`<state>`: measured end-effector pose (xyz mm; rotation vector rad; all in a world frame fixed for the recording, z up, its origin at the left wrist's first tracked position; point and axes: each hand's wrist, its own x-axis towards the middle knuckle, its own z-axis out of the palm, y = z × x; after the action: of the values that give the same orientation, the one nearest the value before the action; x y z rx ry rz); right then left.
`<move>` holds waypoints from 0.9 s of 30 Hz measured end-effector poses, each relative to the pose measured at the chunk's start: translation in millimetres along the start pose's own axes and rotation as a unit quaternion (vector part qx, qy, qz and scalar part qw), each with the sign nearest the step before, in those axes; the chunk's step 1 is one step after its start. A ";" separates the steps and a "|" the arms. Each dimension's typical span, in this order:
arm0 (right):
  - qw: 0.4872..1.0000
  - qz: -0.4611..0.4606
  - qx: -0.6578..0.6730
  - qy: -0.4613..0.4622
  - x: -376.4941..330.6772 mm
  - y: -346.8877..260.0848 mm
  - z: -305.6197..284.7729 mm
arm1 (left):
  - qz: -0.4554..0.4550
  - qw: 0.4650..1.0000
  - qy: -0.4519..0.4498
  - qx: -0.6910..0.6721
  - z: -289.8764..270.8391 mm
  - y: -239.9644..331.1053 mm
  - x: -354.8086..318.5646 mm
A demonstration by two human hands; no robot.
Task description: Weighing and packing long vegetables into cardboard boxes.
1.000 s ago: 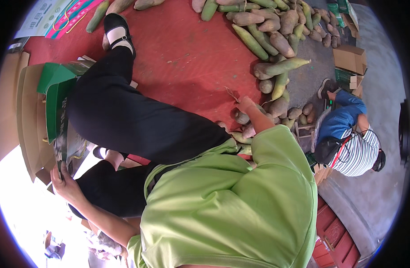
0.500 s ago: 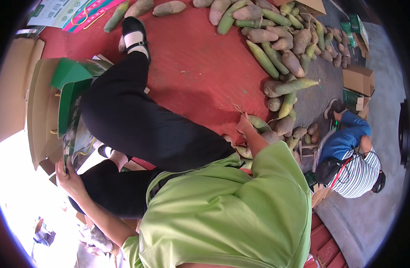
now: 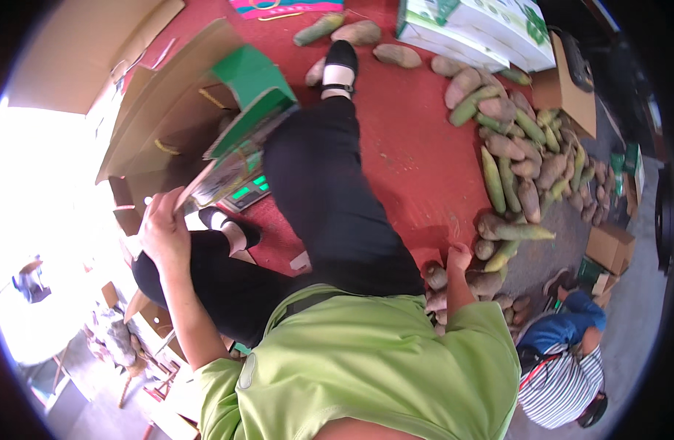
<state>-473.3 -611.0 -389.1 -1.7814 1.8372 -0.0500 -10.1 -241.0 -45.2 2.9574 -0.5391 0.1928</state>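
My left hand (image 3: 166,233) is closed on the edge of an open cardboard box (image 3: 179,125) with green flaps and yellow cord handles. The box stands beside my left leg. My right hand (image 3: 459,257) is closed low over the red floor covering, with thin pale root strands (image 3: 454,233) sticking out from its fingers. Near that hand lie long root vegetables (image 3: 485,249), some green and some brownish pink. More of them form a large pile (image 3: 527,161) further off to the right.
A scale (image 3: 245,194) with green lit displays sits under the box. White and green cartons (image 3: 480,29) stand at the far side. A person in a striped shirt (image 3: 560,389) bends down at the right, near small cardboard boxes (image 3: 608,249). My black-clad legs (image 3: 337,198) stretch across the middle.
The view has turned left, showing more of the box and the scale. My left hand has risen along the box edge. My right hand stays closed beside the vegetables.
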 end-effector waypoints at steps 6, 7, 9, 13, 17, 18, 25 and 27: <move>0.982 0.043 0.164 -0.079 27.2 -2.7 2.2 | 0.029 0.999 0.012 0.019 1.4 -4.7 -2.6; 0.982 0.033 0.164 -0.082 29.0 -11.2 3.3 | 0.031 0.999 0.013 0.022 1.7 -5.0 -3.6; 0.976 -0.003 0.200 -0.087 37.8 -22.5 -1.4 | 0.036 0.998 0.014 0.047 2.6 -4.6 -3.4; 0.966 -0.057 0.222 -0.118 56.4 -51.7 -17.2 | 0.045 0.998 0.024 0.040 4.0 -6.6 -6.9; 0.954 -0.090 0.252 -0.138 52.1 -118.2 -32.4 | 0.081 0.995 0.047 0.016 1.3 -10.3 -7.9; 0.957 -0.098 0.243 -0.128 48.8 -137.2 -37.2 | 0.095 0.994 0.059 -0.003 0.6 -10.2 -6.8; 0.910 -0.288 0.246 -0.169 -29.1 -355.2 -96.7 | 0.137 0.986 0.086 -0.048 0.6 -15.5 -9.1; 0.879 -0.317 0.290 -0.205 -55.2 -416.0 -121.4 | 0.143 0.984 0.091 -0.051 2.1 -16.5 -10.6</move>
<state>-150.2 -648.9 -97.6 -1.6940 0.7686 -0.3991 -13.9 -222.3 -50.5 2.7154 -0.9148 0.4430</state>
